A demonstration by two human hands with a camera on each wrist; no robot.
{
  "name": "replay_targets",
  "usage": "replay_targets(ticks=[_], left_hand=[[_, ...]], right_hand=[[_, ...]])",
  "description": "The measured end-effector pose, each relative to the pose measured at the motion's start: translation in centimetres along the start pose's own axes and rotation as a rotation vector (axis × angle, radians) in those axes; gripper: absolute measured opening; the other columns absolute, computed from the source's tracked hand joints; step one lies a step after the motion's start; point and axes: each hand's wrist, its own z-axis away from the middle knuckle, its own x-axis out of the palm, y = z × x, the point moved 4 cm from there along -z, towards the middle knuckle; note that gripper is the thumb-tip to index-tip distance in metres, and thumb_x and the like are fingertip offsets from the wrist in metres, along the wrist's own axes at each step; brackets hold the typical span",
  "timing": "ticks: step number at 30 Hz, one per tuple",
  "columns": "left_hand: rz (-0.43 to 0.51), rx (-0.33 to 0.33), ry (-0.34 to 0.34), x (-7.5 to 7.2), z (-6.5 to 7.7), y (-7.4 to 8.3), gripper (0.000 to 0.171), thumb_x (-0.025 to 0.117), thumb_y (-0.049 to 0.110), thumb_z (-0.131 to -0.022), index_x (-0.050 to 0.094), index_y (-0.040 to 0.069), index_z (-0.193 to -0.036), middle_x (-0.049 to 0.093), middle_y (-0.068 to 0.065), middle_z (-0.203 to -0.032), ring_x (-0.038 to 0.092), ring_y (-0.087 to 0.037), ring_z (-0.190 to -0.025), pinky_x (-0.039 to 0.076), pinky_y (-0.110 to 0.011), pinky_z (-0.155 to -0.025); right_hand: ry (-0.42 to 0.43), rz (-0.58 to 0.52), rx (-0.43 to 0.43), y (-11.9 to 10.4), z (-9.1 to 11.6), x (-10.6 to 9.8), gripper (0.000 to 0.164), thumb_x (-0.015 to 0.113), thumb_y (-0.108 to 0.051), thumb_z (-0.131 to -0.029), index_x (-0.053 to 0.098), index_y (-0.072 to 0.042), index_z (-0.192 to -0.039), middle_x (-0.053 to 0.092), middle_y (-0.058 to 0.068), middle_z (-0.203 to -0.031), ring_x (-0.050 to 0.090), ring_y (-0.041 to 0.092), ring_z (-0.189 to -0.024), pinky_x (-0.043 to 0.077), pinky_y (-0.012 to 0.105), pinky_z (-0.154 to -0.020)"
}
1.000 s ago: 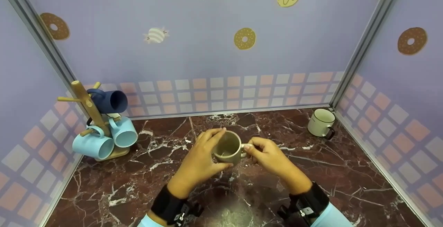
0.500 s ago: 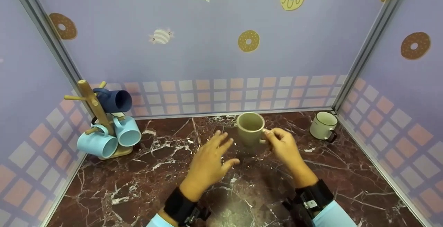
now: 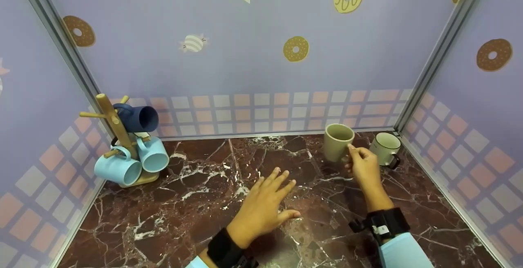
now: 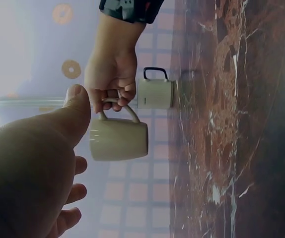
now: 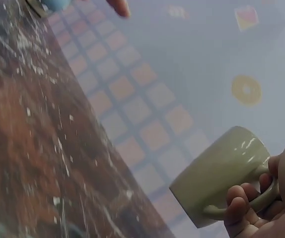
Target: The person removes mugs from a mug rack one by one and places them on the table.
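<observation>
An olive-green mug [image 3: 337, 143] hangs upright above the table toward the back right, gripped by its handle in my right hand [image 3: 364, 168]. In the right wrist view, curled fingers [image 5: 238, 201] go through and round the mug's handle [image 5: 267, 196]. The left wrist view shows a gap between the mug [image 4: 120, 141] and the tabletop. My left hand [image 3: 263, 208] is spread over the middle of the table and holds nothing. Just right of the held mug stands a pale green enamel mug [image 3: 386, 147] with a dark rim and black handle.
A wooden mug tree [image 3: 112, 117] stands at the back left. On it hang a dark blue mug [image 3: 141, 117] and two light blue mugs [image 3: 153, 155], [image 3: 118, 169]. Patterned walls enclose the dark red marbled table [image 3: 196, 219] at the back and sides.
My right hand has carried the olive-green mug from the middle toward the back right, close to the enamel mug. My left hand has let go of the mug and drawn back toward me.
</observation>
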Motion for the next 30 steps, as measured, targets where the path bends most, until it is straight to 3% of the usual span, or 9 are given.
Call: replay_targets(ticks=[13, 19, 30], left_hand=[[0.010, 0.034, -0.036, 0.9, 0.3, 0.5, 0.093, 0.060, 0.077, -0.101, 0.034, 0.034, -0.179, 0.015, 0.005, -0.191, 0.017, -0.025, -0.179, 0.019, -0.059, -0.144], [0.047, 0.065, -0.062, 1.5, 0.6, 1.3, 0.093, 0.062, 0.076, -0.101, 0.036, 0.032, -0.178, 0.015, 0.006, -0.191, 0.018, -0.025, -0.179, 0.022, -0.059, -0.144], [0.052, 0.090, -0.099, 2.3, 0.7, 2.0, 0.094, 0.065, 0.075, -0.099, 0.034, 0.034, -0.179, 0.011, 0.005, -0.191, 0.015, -0.026, -0.179, 0.025, -0.058, -0.143]], right_hand=[[0.119, 0.000, 0.015, 3.5, -1.8, -2.0, 0.046, 0.066, -0.034, -0.117, 0.068, 0.008, -0.098, 0.075, 0.000, -0.078, 0.070, 0.011, -0.062, 0.064, 0.028, -0.059], [0.137, -0.002, 0.031, 4.6, -2.1, -2.6, 0.046, 0.066, -0.032, -0.117, 0.067, 0.010, -0.097, 0.076, 0.002, -0.078, 0.070, 0.010, -0.061, 0.064, 0.027, -0.058], [0.144, -0.027, 0.071, 6.0, -2.6, -3.3, 0.045, 0.061, -0.029, -0.119, 0.068, 0.010, -0.098, 0.073, -0.006, -0.073, 0.070, 0.010, -0.060, 0.061, 0.025, -0.055]])
